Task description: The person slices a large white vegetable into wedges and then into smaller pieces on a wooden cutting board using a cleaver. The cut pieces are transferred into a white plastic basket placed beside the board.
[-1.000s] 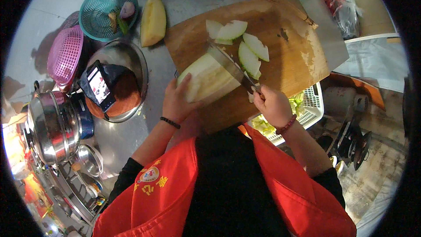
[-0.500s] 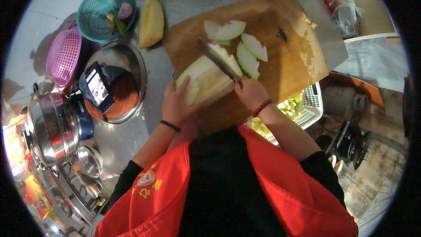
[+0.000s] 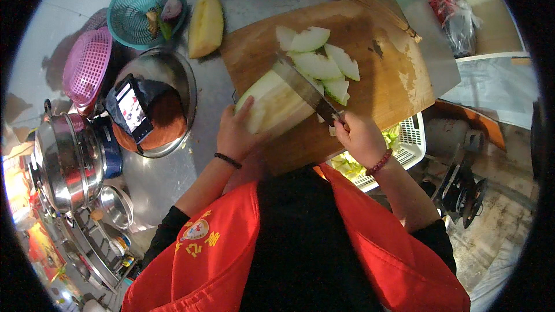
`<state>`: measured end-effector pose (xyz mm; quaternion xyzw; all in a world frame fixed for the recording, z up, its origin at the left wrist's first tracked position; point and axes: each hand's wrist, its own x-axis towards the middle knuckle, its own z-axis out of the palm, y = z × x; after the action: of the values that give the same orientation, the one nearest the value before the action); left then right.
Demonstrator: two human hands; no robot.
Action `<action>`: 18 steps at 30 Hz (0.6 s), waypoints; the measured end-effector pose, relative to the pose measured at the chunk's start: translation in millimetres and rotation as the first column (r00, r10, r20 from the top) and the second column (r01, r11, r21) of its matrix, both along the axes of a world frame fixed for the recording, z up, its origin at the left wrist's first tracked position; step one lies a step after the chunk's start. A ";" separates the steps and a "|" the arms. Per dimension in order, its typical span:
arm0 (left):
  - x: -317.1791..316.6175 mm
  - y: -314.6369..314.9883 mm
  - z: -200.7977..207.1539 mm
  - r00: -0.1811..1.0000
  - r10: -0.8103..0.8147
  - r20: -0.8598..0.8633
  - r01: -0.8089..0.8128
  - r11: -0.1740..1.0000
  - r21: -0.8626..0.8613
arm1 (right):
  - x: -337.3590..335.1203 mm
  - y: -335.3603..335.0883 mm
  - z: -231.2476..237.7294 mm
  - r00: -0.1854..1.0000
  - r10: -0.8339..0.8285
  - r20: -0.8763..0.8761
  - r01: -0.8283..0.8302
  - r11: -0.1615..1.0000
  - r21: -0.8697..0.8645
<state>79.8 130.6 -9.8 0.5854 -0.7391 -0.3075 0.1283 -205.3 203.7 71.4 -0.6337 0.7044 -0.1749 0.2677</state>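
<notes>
On the wooden cutting board (image 3: 399, 75) lies a large piece of winter melon (image 3: 272, 104), with pale green rind and whitish flesh. My left hand (image 3: 236, 128) grips its near left end, fingers on the rind and thumb along the top. My right hand (image 3: 363, 138) is closed round the handle of a kitchen knife (image 3: 306, 90). The wide blade slants across the melon's right, cut end; whether its edge touches the flesh I cannot tell. Several thin cut slices (image 3: 317, 66) lie just beyond the blade, some overlapping.
A yellowish melon wedge (image 3: 206, 23) lies left of the board, near a teal basket (image 3: 136, 20). A phone (image 3: 133, 108) leans on a round metal tray (image 3: 189, 92). A white basket (image 3: 417, 138) of green pieces sits below the board's right edge. A straw brush (image 3: 384, 11) lies on the far edge.
My right hand has moved right and slightly nearer, drawing the knife with it. One more slice lies loose beside the melon's cut end. My left hand keeps its hold.
</notes>
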 end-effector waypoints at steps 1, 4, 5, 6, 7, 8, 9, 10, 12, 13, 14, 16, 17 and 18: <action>-0.1 -0.3 0.5 1.000 -0.005 0.010 0.005 1.000 0.000 | 2.0 -1.1 -2.2 0.999 -0.009 -0.042 0.012 0.998 0.066; -0.1 -1.4 -0.3 1.000 0.009 -0.011 -0.009 1.000 0.028 | 9.7 -2.7 -13.5 0.987 0.027 -0.161 -0.014 0.996 0.084; -0.1 -1.8 -1.0 1.000 0.016 -0.025 -0.015 0.999 0.039 | 14.2 -5.8 -21.0 0.981 0.019 -0.191 0.004 0.993 0.120; -0.1 -3.0 -2.1 1.000 0.005 -0.022 -0.004 1.000 0.029 | 20.4 -13.4 -32.1 0.975 0.016 -0.220 0.015 0.990 0.138; -0.1 -3.6 -3.3 1.000 -0.006 -0.019 0.006 1.000 0.018 | 25.2 -20.1 -43.1 0.970 0.011 -0.245 0.030 0.986 0.163; 0.0 -3.8 -4.4 1.000 -0.012 -0.023 0.012 1.000 0.004 | 27.7 -26.6 -53.3 0.974 0.014 -0.225 0.019 0.989 0.144; -0.1 -3.6 -5.5 1.000 -0.009 -0.026 0.009 1.000 0.000 | 29.0 -33.3 -63.1 0.979 0.016 -0.201 0.011 0.991 0.132; 0.5 -2.4 -6.3 0.999 -0.003 -0.033 0.002 1.000 -0.005 | 30.6 -36.5 -70.9 0.985 0.007 -0.175 0.015 0.992 0.126; 1.7 -1.1 -7.1 0.999 0.007 -0.045 -0.008 1.000 -0.011 | 30.1 -39.6 -78.9 0.993 -0.022 -0.117 0.029 0.998 0.063; 2.6 -0.1 -7.3 0.999 0.007 -0.051 -0.008 1.000 -0.007 | 27.7 -39.1 -78.7 0.998 -0.043 -0.047 0.045 0.998 0.047; 3.3 -0.2 -7.7 0.998 0.015 -0.054 -0.015 1.000 -0.009 | 24.5 -38.7 -75.9 0.997 -0.081 0.014 0.080 0.995 0.054; 3.5 -0.7 -9.1 0.998 0.000 -0.063 -0.001 1.000 -0.019 | 18.1 -31.8 -63.0 0.997 -0.074 -0.004 0.074 0.997 -0.035; 4.2 -0.2 -9.1 0.998 0.001 -0.055 -0.001 1.000 0.003 | 16.7 -24.3 -54.3 0.996 -0.086 -0.004 0.085 0.995 -0.051; 4.5 0.3 -9.1 0.999 0.000 -0.035 -0.001 1.000 -0.006 | 15.1 -17.7 -45.2 0.997 -0.073 0.019 0.074 0.994 -0.077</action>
<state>84.3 130.9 -18.9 0.5797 -0.7375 -0.3154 0.1432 -190.3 186.0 26.2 -0.6157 0.7179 -0.2167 0.2420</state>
